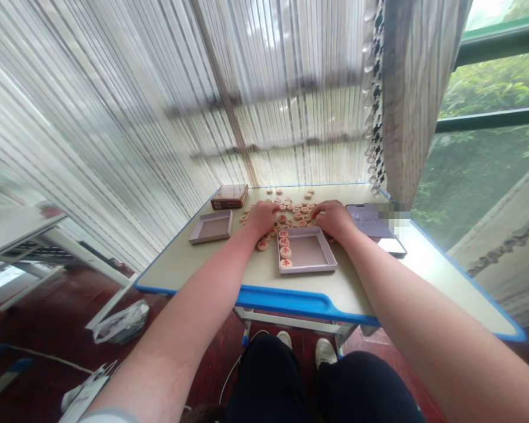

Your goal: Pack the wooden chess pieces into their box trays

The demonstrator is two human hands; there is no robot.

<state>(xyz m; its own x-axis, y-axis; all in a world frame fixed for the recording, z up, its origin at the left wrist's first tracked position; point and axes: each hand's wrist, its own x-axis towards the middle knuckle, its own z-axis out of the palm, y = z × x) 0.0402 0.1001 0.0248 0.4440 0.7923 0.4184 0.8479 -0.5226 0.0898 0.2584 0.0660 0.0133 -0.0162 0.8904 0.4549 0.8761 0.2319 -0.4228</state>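
Many round wooden xiangqi pieces with red characters lie scattered across the desk. Over the left part of them is my left hand, fingers curled inward and pressed together; what sits under its fingertips is hidden. At the right side of the pile, my right hand has its thumb and fingers closed around a piece at the pile's edge. Between my forearms lies a shallow open box, where several red-marked pieces form a column along the left wall.
A second shallow box lies to the left, its inside facing up. Behind it is a brown box. To the right of my right hand rests a tablet-like device. The desk has a blue rim, and a striped curtain hangs behind.
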